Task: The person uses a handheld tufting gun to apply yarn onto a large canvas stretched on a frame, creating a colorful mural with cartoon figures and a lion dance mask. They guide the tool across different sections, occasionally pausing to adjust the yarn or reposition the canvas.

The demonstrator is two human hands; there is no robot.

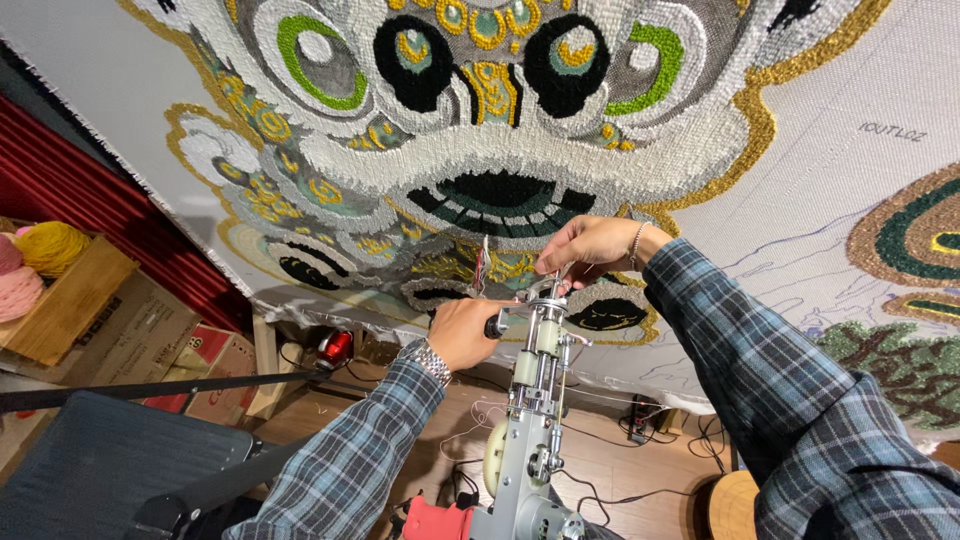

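A silver tufting gun [532, 420] points up at a stretched white cloth [830, 170] bearing a tufted lion-like face [480, 120] in grey, white, black, green and gold yarn. My left hand [465, 332] grips the gun's front handle. My right hand [590, 250] pinches at the gun's needle tip, fingers closed on a thin yarn strand. Small red-handled scissors [484, 265] stick up between my hands, just above my left hand. Both sleeves are blue plaid.
Yellow and pink yarn balls [45, 250] sit in a wooden crate at left, above cardboard boxes [130, 340]. A dark chair back [110, 470] is at lower left. Cables lie on the wooden floor [620, 460]. More tufted patches [910, 240] show at right.
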